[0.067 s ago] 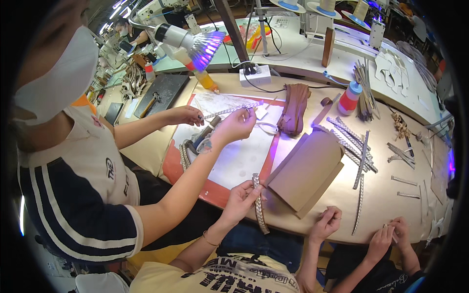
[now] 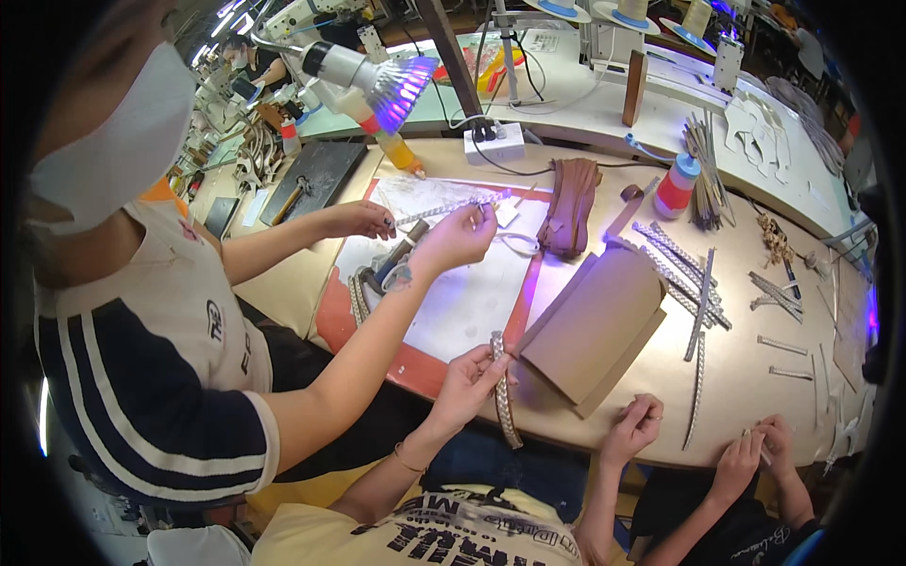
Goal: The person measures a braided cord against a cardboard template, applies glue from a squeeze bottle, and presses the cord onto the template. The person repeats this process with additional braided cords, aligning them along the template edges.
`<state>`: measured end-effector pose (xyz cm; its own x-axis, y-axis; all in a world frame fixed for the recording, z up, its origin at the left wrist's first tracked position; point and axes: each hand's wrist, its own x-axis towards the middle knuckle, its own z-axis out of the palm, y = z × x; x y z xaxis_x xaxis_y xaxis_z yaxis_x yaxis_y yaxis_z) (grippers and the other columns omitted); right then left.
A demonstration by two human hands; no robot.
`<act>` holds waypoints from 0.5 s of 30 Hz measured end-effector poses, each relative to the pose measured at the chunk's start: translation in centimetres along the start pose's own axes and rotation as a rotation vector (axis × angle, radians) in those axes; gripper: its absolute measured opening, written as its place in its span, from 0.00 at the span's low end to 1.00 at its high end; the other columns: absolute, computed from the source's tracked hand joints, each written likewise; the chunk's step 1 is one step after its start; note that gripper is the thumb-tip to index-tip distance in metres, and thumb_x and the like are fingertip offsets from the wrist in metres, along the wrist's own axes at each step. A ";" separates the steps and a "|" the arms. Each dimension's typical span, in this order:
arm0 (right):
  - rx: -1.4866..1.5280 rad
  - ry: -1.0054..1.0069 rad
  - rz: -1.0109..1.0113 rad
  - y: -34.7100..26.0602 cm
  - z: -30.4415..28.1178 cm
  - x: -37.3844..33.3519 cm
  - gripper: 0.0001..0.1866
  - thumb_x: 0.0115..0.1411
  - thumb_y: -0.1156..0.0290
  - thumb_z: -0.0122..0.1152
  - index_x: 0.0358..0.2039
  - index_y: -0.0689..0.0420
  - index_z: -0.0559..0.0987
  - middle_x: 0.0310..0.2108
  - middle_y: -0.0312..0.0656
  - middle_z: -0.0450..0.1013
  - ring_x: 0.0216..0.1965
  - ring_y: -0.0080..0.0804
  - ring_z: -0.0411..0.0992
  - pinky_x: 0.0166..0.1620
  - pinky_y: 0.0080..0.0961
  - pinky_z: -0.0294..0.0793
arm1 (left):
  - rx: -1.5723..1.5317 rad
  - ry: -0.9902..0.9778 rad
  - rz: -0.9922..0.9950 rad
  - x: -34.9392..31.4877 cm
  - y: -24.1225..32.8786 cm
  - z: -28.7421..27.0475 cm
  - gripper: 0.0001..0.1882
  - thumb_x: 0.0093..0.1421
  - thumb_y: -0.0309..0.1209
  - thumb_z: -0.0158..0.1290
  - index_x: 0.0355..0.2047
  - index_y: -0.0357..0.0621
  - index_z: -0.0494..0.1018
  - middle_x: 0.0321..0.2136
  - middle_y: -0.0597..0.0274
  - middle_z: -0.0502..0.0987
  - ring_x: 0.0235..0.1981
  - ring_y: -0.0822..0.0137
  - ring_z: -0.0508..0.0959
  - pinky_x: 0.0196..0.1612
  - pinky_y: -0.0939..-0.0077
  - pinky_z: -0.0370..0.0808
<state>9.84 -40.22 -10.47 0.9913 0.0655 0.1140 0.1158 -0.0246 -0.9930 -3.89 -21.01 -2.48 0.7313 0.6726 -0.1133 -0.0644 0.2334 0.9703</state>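
While the left hand (image 2: pixel 469 389) pinches a braided strap (image 2: pixel 505 417) between thumb and fingers near its upper end, the right hand (image 2: pixel 634 426) has its fingers curled in and pressed together; can't tell if anything thin sits between the fingertips.

Landmark: the folded brown board (image 2: pixel 593 330) on the table. Strap and left hand are just beside its left corner, strap roughly upright in view, lower end pointing at the wearer. Right hand is just right of the board's near corner, apart from it.

Right of the board: a pile of braided strips (image 2: pixel 681 274) close by, one loose braided strip (image 2: pixel 696 391) nearer the wearer, two short strips (image 2: pixel 782 345) farther out. Beyond the board: a bundle of brown strips (image 2: pixel 570 209) and, farther right, a red-and-white bottle (image 2: pixel 675 189) with a blue cap. Left of it: a white sheet (image 2: pixel 462 311) on a red mat (image 2: pixel 415 370).

Co-worker left of the board, striped sleeve (image 2: pixel 160 406), has both hands at another braided piece (image 2: pixel 442 209). Second co-worker's hands (image 2: pixel 738 464), right of the board, are close together; what they hold is too small to tell.
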 end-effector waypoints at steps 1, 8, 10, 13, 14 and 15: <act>0.016 -0.005 0.028 -0.1 -0.3 -0.3 0.10 0.68 0.68 0.48 0.31 0.60 0.70 0.22 0.30 0.61 0.21 0.13 0.55 0.25 0.13 0.55 | 0.014 -0.007 -0.015 -0.4 0.0 -0.1 0.16 0.66 0.31 0.50 0.51 0.36 0.71 0.34 0.66 0.77 0.32 0.75 0.77 0.37 0.81 0.75; 0.033 0.074 -0.102 -0.8 1.5 0.6 0.06 0.67 0.72 0.51 0.40 0.60 0.70 0.26 0.31 0.63 0.26 0.15 0.61 0.30 0.14 0.63 | 0.032 0.040 0.089 -0.5 0.8 -1.0 0.16 0.67 0.33 0.49 0.52 0.38 0.71 0.30 0.68 0.77 0.26 0.81 0.73 0.30 0.86 0.71; -0.001 0.071 -0.098 -1.0 1.7 0.6 0.07 0.66 0.72 0.51 0.42 0.60 0.70 0.26 0.31 0.63 0.27 0.15 0.62 0.31 0.15 0.64 | 0.050 0.053 0.045 -0.7 0.9 -1.4 0.16 0.67 0.34 0.48 0.52 0.39 0.71 0.25 0.69 0.76 0.22 0.82 0.70 0.25 0.87 0.68; -0.079 0.021 -0.056 -1.2 1.5 0.5 0.09 0.66 0.71 0.52 0.44 0.60 0.70 0.25 0.31 0.62 0.26 0.15 0.63 0.31 0.16 0.65 | 0.118 0.068 0.134 -0.9 0.6 -1.8 0.16 0.68 0.35 0.47 0.52 0.41 0.71 0.21 0.70 0.74 0.17 0.83 0.67 0.20 0.88 0.64; -0.107 -0.001 -0.043 -1.2 1.3 0.5 0.09 0.66 0.71 0.52 0.45 0.60 0.70 0.24 0.31 0.61 0.25 0.16 0.63 0.31 0.16 0.65 | 0.149 0.072 0.188 -0.9 0.4 -1.8 0.16 0.68 0.35 0.47 0.52 0.42 0.71 0.20 0.70 0.74 0.16 0.83 0.66 0.18 0.88 0.63; -0.136 -0.022 -0.030 -1.1 1.2 0.5 0.10 0.66 0.71 0.52 0.45 0.61 0.69 0.23 0.31 0.61 0.25 0.16 0.63 0.31 0.16 0.65 | 0.135 0.072 0.184 -0.9 0.3 -1.9 0.16 0.68 0.35 0.47 0.52 0.42 0.71 0.20 0.70 0.74 0.16 0.83 0.66 0.18 0.88 0.62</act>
<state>10.15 -38.95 -9.34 0.9858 0.0905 0.1417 0.1546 -0.1568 -0.9755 -5.84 -20.26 -2.50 0.6654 0.7443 0.0579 -0.0975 0.0097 0.9952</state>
